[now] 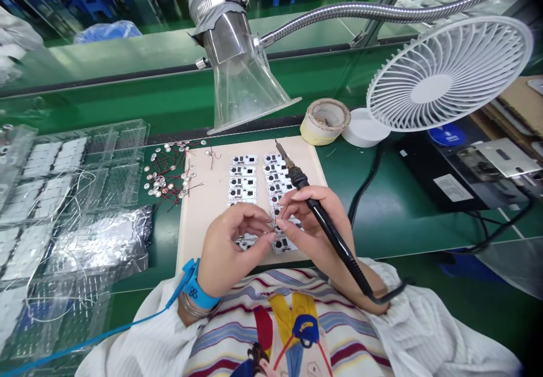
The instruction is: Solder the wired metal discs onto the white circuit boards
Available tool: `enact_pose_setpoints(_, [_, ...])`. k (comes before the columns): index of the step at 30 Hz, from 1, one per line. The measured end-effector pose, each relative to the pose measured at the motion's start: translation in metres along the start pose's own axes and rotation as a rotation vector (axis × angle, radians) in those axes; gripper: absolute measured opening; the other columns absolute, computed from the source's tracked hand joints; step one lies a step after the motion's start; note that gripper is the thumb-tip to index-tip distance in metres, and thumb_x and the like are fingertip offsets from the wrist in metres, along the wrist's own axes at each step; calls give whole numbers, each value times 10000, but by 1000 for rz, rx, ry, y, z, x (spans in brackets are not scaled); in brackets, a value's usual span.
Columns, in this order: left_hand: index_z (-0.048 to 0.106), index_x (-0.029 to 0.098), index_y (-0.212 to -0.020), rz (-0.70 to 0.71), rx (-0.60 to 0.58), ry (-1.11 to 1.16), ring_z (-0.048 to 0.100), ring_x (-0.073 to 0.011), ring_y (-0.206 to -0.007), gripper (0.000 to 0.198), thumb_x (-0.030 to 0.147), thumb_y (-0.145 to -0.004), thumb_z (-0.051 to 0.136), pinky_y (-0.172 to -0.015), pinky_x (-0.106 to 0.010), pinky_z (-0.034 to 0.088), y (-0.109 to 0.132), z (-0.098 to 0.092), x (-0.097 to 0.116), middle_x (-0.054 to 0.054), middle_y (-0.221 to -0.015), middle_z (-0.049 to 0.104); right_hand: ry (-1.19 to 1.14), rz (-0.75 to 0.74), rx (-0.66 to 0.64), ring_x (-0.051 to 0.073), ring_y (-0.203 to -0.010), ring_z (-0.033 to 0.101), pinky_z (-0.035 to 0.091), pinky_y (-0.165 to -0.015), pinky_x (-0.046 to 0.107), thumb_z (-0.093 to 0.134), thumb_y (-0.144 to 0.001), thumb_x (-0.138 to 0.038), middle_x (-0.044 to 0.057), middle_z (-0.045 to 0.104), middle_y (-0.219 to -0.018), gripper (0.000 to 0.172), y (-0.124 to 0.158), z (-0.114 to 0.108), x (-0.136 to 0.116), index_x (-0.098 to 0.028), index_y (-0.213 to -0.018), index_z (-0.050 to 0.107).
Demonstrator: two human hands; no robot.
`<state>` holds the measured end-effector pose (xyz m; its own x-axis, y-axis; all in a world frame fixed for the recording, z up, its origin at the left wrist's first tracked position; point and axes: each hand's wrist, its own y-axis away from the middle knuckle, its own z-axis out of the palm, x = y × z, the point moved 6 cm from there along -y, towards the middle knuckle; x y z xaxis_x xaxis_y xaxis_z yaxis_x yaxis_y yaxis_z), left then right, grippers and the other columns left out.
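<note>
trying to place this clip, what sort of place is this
Most likely an electronics factory workshop. The right hand holds a soldering iron, rows of small white circuit boards lie in front of the person, and a clear fume extraction hood hangs close by.

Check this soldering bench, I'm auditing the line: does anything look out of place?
The wired metal discs lie in a loose tangle on the green mat, unlike the circuit boards set in tidy rows on the cream board. Nothing looks damaged from here.

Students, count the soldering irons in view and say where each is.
1: a soldering iron, held in the right hand above white circuit boards on a cream mat.
</note>
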<state>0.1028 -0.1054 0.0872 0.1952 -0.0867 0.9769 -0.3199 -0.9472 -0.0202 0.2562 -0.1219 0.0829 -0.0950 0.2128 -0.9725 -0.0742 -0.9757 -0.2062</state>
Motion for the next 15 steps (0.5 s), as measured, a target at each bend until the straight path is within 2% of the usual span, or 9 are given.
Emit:
enact_pose_setpoints(3, [632, 178, -881, -32, 3, 21, 687, -128, -679, 136, 218, -770, 701, -640, -220, 591, -2, 2, -4, -24, -777, 710, 45, -7, 8, 142, -764, 647, 568, -734, 313, 714, -799, -185, 22, 633, -978, 311, 2, 0, 2, -265, -1049, 545])
enact_pose_setpoints(6, [663, 186, -833, -8, 16, -48, 678, -114, -643, 66, 208, -777, 690, -610, -197, 576, -1, 1, -4, -8, -735, 713, 23, -34, 1, 144, -787, 648, 568, -751, 318, 714, -793, -163, 20, 621, -1004, 329, 3, 1, 2, -273, -1059, 554])
enact_pose_setpoints(11, [681, 197, -828, 78, 14, -252, 672, -113, -639, 49, 185, -780, 675, -627, -204, 564, 2, -2, 6, -2, -753, 727, -27, -55, -30, 142, -832, 657, 572, -787, 318, 710, -793, -115, 15, 618, -1023, 362, 2, 3, -1, -284, -1077, 561])
enact_pose_setpoints(15, [684, 211, -817, 177, 5, -439, 666, -118, -647, 39, 195, -792, 659, -664, -220, 551, 3, -3, 17, 8, -737, 727, -10, -9, -16, 134, -805, 672, 584, -721, 274, 718, -800, -155, 20, 628, -1036, 318, 2, 2, -2, -264, -1049, 554])
